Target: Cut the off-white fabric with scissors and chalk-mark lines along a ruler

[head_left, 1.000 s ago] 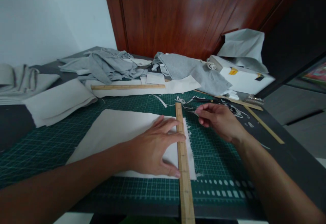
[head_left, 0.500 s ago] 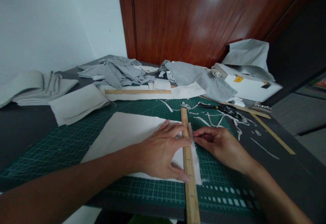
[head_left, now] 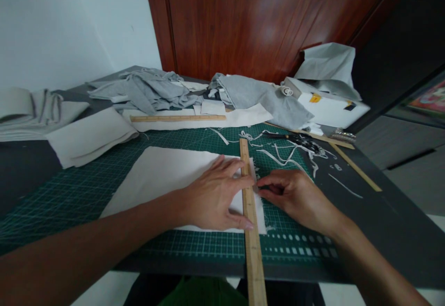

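Note:
My left hand (head_left: 217,194) lies spread over a white cloth (head_left: 163,171), its fingertips and thumb pressing on a wooden ruler (head_left: 251,222). The ruler runs lengthwise near the cloth's right side, and its near end sticks out past the table edge. A narrow strip of cloth with a frayed edge shows to the right of the ruler. At that edge my right hand (head_left: 287,190) is closed in a pinch; whatever is between its fingertips is too small to make out. Under the cloth is a green cutting mat (head_left: 215,250) with a printed grid.
Folded white cloth (head_left: 92,137) lies at the left. Grey fabric (head_left: 153,90) is heaped behind, near a second ruler (head_left: 177,118). White cords, dark scissors (head_left: 308,143) and wooden strips (head_left: 356,167) lie at the right, below a white box (head_left: 327,106).
The whole view has shifted, so the table's things appear higher and further left. Both hands keep nearly the same places on the cloth and at its frayed edge.

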A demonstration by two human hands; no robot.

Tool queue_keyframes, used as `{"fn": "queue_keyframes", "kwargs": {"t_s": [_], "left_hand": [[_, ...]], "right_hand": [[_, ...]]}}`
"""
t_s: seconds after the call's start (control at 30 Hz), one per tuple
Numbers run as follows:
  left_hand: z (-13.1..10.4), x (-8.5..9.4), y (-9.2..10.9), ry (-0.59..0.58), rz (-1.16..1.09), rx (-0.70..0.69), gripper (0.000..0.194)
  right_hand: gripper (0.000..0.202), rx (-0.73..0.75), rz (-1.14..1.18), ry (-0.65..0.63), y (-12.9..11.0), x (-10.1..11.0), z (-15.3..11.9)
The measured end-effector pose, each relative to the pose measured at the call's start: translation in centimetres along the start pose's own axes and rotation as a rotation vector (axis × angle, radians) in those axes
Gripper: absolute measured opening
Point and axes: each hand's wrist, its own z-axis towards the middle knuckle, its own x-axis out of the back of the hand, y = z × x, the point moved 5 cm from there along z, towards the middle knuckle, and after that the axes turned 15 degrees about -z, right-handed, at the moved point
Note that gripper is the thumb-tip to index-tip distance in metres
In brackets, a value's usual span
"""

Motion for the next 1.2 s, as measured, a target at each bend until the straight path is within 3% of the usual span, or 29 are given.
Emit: {"fn": "queue_keyframes", "kwargs": {"t_s": [0.3, 0.57, 0.8, 1.2], "left_hand": [[-0.1, 0.0, 0.0, 0.008, 0.002, 0.007, 0.075], [0.0, -0.1, 0.2, 0.022, 0.023, -0.006, 0.074], [0.1, -0.1, 0.5, 0.000, 0.042, 0.011, 0.084], [0.1, 0.1, 1.1, -0.112, 0.038, 0.110, 0.063]], "right_hand": [[0.012, 0.052, -0.086, -0.008, -1.2, 0.3, 0.2], [0.014, 0.012, -0.118, -0.061, -1.4, 0.0, -0.1], [0.013, -0.024, -0.126, -0.117, -0.8, -0.5, -0.1], [0.025, -0.117, -0.093, -0.140, 0.1, -1.3, -0.8]]}}
